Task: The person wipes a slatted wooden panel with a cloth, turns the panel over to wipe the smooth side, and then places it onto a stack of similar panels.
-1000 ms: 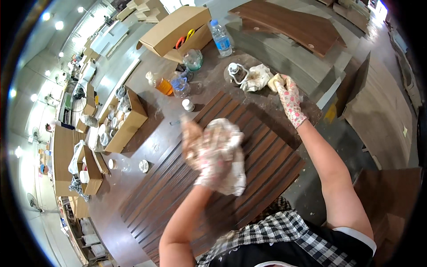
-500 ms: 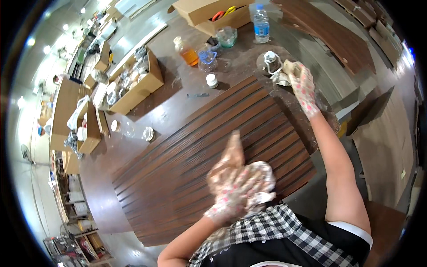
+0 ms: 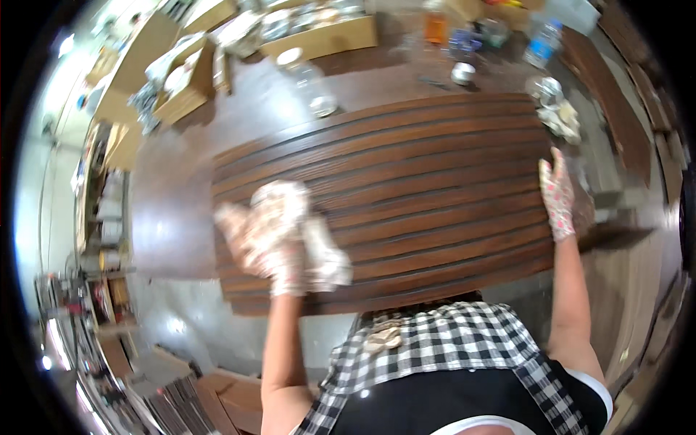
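A dark brown wooden panel with long parallel grooves lies across the table in front of me. My left hand, in a white glove with pink dots, is on the panel's left part, blurred by motion. It grips a crumpled pale cloth against the grooved face. At the panel's right edge rests my right hand, in a matching glove, its fingers stretched out and holding nothing. Just beyond that hand, a crumpled whitish rag lies beside a small clear jar.
Behind the panel stand a clear glass jar, a white-capped pot, an orange bottle and a water bottle. Cardboard boxes of wrapped items sit along the far side. Brown boards lie at the right.
My left hand has swept the cloth from the panel's near edge toward its left part. My right hand has left the rag by the jar and come to the panel's right edge. The view has turned.
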The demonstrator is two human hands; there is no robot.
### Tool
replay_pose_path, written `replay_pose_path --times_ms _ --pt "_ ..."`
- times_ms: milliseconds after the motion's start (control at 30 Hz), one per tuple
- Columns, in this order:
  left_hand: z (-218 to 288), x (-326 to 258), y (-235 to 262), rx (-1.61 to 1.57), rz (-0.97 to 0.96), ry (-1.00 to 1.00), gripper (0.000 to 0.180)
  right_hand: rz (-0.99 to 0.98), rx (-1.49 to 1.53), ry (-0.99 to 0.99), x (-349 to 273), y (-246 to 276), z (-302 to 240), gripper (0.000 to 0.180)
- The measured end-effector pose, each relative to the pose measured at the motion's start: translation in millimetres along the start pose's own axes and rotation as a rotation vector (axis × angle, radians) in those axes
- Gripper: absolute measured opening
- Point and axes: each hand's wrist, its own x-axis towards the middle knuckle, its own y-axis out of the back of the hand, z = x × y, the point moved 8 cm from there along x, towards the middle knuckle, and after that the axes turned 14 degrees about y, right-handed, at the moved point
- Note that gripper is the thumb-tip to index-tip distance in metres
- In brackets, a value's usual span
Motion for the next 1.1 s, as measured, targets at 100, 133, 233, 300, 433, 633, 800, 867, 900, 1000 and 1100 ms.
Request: replay_pose_path --times_ms 100,133,233,300,433,633,800,867,900,1000,1100 --pt "22 -97 -108 0.757 -0.236 -0.652 0.051 -0.029 0.024 0.001 -1 -11 14 0.049" --pt "18 -125 -131 0.796 -0.368 -0.736 0.055 -0.045 0.039 -0.015 -1 -14 16 0.049" --pt "-5 -149 -119 0.839 -0.504 -0.776 0.064 -0.05 0.038 -0.088 -3 -24 39 0.051" --pt "-36 -107 -50 0.868 -0.352 -0.527 0.069 -0.092 0.011 -0.082 -3 -26 58 0.053" --pt "-64 -40 114 1.135 0.312 -0.343 0.055 -0.102 -0.034 -0.118 0 -30 79 0.055" --pt "-93 -3 329 -0.021 0.439 -0.185 0.036 -0.073 -0.059 -0.103 8 -48 90 0.053" --pt "-32 -13 167 0.024 0.087 -0.304 0.037 -0.088 -0.147 -0.152 3 -38 72 0.046" --pt "-47 -17 111 -0.015 -0.111 -0.097 0.042 -0.038 -0.232 -0.065 3 -30 64 0.04" --pt "-68 -14 124 0.277 -0.015 -0.203 0.041 -0.008 -0.223 -0.032 7 -29 59 0.04" --pt "-42 48 143 -0.018 -0.213 0.1 0.036 0.101 -0.19 0.08 -3 -21 64 0.041" --pt "-10 60 196 0.75 0.218 -0.553 0.033 0.032 -0.119 -0.068 3 -18 41 0.042"
